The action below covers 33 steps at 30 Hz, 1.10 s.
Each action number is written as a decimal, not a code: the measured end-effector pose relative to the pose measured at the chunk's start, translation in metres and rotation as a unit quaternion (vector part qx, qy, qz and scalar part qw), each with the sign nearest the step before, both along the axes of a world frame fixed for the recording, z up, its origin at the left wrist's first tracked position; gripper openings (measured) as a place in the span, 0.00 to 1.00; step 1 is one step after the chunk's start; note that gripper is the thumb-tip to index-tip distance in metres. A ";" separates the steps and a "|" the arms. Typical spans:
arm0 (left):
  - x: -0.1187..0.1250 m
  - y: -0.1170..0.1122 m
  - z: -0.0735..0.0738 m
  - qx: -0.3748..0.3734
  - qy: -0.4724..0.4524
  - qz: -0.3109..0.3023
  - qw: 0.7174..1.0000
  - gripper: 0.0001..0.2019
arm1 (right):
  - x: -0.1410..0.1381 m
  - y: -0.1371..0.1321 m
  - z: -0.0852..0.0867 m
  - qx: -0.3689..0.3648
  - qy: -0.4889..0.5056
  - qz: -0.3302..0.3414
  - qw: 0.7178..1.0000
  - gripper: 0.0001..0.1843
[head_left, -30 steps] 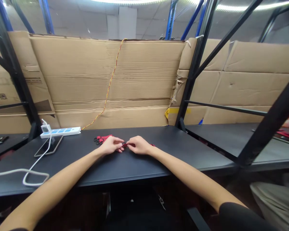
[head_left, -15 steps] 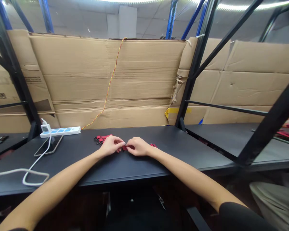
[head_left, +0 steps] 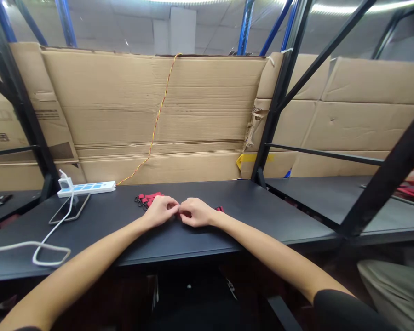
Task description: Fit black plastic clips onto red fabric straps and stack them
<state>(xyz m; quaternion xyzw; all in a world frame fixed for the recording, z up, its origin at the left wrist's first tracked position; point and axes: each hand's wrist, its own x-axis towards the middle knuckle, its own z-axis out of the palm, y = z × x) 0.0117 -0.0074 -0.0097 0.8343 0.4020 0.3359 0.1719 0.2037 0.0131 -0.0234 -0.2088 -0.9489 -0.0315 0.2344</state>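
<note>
Left hand (head_left: 159, 212) and right hand (head_left: 195, 213) pinch a red strap (head_left: 177, 214) in narrow grips, apparently mid-fitting; next likely calls for careful fingertip work

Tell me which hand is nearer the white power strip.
Left. The left hand is on the desk to the right of the white power strip and nearer the desk's front edge. The right hand is farther right, beyond the left hand.
</note>
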 end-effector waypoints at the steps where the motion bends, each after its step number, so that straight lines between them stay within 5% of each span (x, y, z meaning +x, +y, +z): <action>1: 0.000 0.001 0.000 -0.021 -0.013 -0.005 1.000 0.14 | 0.000 0.000 0.001 -0.012 0.007 -0.004 1.000 0.08; 5: -0.003 0.005 -0.001 -0.121 -0.062 -0.048 0.990 0.17 | 0.003 0.004 0.003 -0.077 0.059 -0.028 0.995 0.09; 9: -0.003 0.008 -0.002 -0.124 -0.054 -0.055 0.989 0.18 | 0.007 0.011 0.002 -0.151 0.098 -0.033 0.983 0.10; 16: -0.008 0.010 0.005 -0.004 0.014 0.112 0.994 0.10 | 0.017 0.022 0.007 -0.113 0.100 -0.088 0.985 0.13; 22: -0.012 0.013 0.006 -0.030 -0.018 0.145 0.989 0.12 | 0.046 0.038 0.014 -0.219 0.041 -0.152 0.963 0.21; 27: -0.014 0.017 0.003 -0.083 -0.040 0.151 0.984 0.12 | 0.070 0.051 0.018 -0.330 -0.032 -0.129 0.934 0.28; 33: -0.012 0.019 0.002 -0.188 -0.155 0.118 0.963 0.11 | 0.078 0.053 0.020 -0.376 -0.099 -0.110 0.915 0.31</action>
